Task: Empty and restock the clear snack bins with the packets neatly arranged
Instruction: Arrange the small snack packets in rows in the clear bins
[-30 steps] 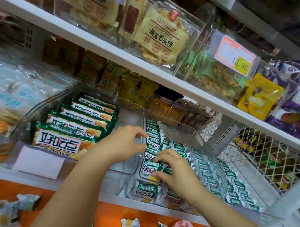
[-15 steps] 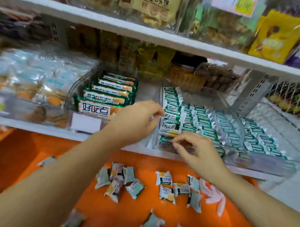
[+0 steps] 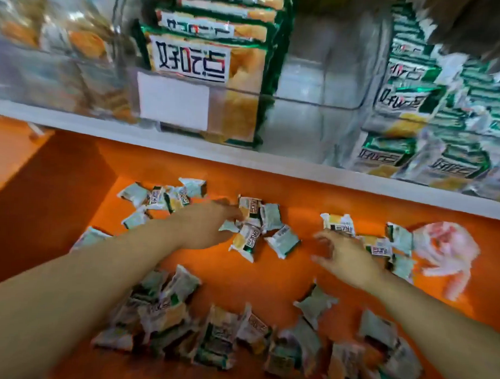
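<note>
packets (image 3: 245, 240) lie scattered on the orange surface (image 3: 254, 277) below the clear bins (image 3: 318, 78). the left hand (image 3: 205, 227) touches those in the middle, but blur hides if it grips; the right hand (image 3: 348, 258), fingers spread apart, is just beside more packets.

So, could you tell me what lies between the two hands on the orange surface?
Head view: small green-and-white snack packets beside the left hand, then bare orange surface.

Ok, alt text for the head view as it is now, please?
Two bare hands work over small snack packets scattered on an orange surface: the left hand reaches into a middle cluster, the right hand hovers open beside another. Above, a white shelf holds clear bins of neatly rowed green-and-white packets.
</note>
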Demonstrator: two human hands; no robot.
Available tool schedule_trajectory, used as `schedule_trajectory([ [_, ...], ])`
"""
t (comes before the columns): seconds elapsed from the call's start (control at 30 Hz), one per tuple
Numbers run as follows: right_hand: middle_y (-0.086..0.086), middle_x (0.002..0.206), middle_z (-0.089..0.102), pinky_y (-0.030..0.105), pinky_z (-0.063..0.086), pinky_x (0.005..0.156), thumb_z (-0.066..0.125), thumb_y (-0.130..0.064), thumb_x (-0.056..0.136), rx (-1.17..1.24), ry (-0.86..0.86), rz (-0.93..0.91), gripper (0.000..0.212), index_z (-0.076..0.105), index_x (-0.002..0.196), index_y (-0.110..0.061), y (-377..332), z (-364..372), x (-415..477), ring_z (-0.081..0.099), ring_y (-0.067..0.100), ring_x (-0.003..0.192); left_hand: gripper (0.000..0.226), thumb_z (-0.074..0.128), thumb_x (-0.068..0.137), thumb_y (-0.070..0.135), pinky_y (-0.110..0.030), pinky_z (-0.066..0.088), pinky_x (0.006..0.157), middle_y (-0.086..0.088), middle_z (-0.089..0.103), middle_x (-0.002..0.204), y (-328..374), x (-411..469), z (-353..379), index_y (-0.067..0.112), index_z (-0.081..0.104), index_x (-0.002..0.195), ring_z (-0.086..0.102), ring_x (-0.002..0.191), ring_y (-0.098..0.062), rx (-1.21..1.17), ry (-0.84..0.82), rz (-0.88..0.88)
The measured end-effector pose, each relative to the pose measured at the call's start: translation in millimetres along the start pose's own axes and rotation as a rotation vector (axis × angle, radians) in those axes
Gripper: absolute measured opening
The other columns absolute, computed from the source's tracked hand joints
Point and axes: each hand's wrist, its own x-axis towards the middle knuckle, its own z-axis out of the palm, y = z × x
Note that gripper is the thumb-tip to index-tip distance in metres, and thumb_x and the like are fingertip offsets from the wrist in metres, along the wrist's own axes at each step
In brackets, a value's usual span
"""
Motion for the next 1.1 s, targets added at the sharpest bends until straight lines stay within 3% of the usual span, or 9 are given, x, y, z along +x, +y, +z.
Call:
schedule_trajectory([
  [0.1, 0.009, 0.137, 0.044, 0.030, 0.032, 0.100, 0.073, -0.029, 0.082, -0.022, -0.006, 0.176, 0.067, 0.041, 0.140, -0.022, 37.2, 16.0, 23.3, 0.040, 0.027, 0.129, 0.063, 0.056, 0.094, 0.036, -0.039, 0.042, 0.101, -0.009, 0.034, 0.148, -22.2, 32.5, 30.2, 0.025, 0.027, 0.149, 0.045, 0.128, -0.029, 0.043, -0.113, -0.029],
  [0.27, 0.014, 0.157, 0.009, 0.051, 0.020, 0.115, 0.076, -0.044, 0.076, -0.171, 0.101, 0.294, 0.096, 0.017, 0.151, -0.031, 84.5, 16.7, 49.0, 0.008, 0.040, 0.142, 0.089, 0.067, 0.086, 0.039, -0.051, 0.031, 0.112, -0.011, 0.003, 0.159, -24.8, 85.1, 68.8, 0.035, 0.007, 0.152, 0.011, 0.145, -0.039, 0.085, -0.116, -0.086],
  [0.37, 0.011, 0.158, -0.008, 0.053, 0.011, 0.117, 0.077, -0.054, 0.069, -0.204, -0.004, 0.324, 0.112, 0.003, 0.151, -0.038, 101.7, 8.2, 64.2, -0.006, 0.041, 0.143, 0.105, 0.074, 0.078, 0.044, -0.056, 0.018, 0.116, -0.015, -0.011, 0.158, -17.6, 117.9, 79.0, 0.038, 0.000, 0.151, -0.004, 0.144, -0.046, 0.149, -0.174, -0.089],
  [0.47, 0.005, 0.158, -0.021, 0.054, 0.007, 0.116, 0.079, -0.055, 0.066, -0.178, -0.147, 0.340, 0.121, -0.006, 0.150, -0.038, 111.5, 1.4, 79.4, -0.010, 0.040, 0.145, 0.109, 0.076, 0.074, 0.049, -0.047, 0.013, 0.119, -0.014, -0.018, 0.157, -16.1, 137.4, 78.4, 0.040, -0.001, 0.151, 0.001, 0.145, -0.042, 0.187, -0.237, -0.087],
  [0.63, 0.002, 0.159, 0.014, 0.049, 0.018, 0.116, 0.083, -0.053, 0.059, -0.105, -0.179, 0.176, 0.117, 0.011, 0.150, -0.038, 101.2, 9.4, 86.0, 0.016, 0.028, 0.145, 0.098, 0.077, 0.074, 0.048, -0.041, 0.038, 0.107, -0.011, 0.007, 0.153, 5.4, 137.3, 93.7, 0.047, 0.012, 0.148, 0.033, 0.131, -0.037, 0.051, -0.175, -0.036],
  [0.73, 0.002, 0.145, 0.037, 0.042, 0.026, 0.111, 0.083, -0.046, 0.061, -0.120, -0.137, 0.127, 0.100, 0.025, 0.141, -0.032, 83.2, 26.0, 69.7, 0.032, 0.026, 0.135, 0.095, 0.071, 0.076, 0.055, -0.042, 0.041, 0.105, -0.014, 0.009, 0.153, 33.4, 128.5, 114.3, 0.044, 0.011, 0.149, 0.033, 0.130, -0.039, 0.118, -0.117, -0.012],
  [0.83, 0.002, 0.138, 0.037, 0.042, 0.027, 0.109, 0.080, -0.049, 0.065, -0.142, -0.122, 0.127, 0.096, 0.024, 0.140, -0.031, 77.2, 35.4, 48.7, 0.033, 0.028, 0.132, 0.098, 0.069, 0.075, 0.058, -0.046, 0.039, 0.106, -0.011, 0.007, 0.153, 35.4, 123.4, 129.2, 0.041, 0.008, 0.150, 0.031, 0.133, -0.039, 0.048, -0.093, -0.032],
  [0.97, 0.003, 0.157, 0.012, 0.047, 0.022, 0.113, 0.079, -0.047, 0.070, -0.126, -0.231, 0.149, 0.115, -0.001, 0.151, -0.034, 75.0, 35.9, 29.1, 0.016, 0.035, 0.142, 0.104, 0.068, 0.073, 0.062, -0.048, 0.041, 0.102, -0.007, 0.011, 0.149, 38.6, 109.0, 142.8, 0.038, 0.002, 0.149, 0.040, 0.127, -0.037, 0.007, -0.134, -0.019],
  [1.1, 0.004, 0.147, 0.026, 0.037, 0.039, 0.099, 0.081, -0.031, 0.071, -0.045, -0.244, 0.162, 0.100, 0.018, 0.148, -0.033, 66.2, 34.5, 21.9, 0.033, 0.031, 0.132, 0.110, 0.071, 0.073, 0.060, -0.046, 0.043, 0.101, -0.007, 0.009, 0.149, 47.9, 98.1, 144.5, 0.038, -0.004, 0.150, 0.042, 0.122, -0.037, 0.021, -0.162, -0.009],
])
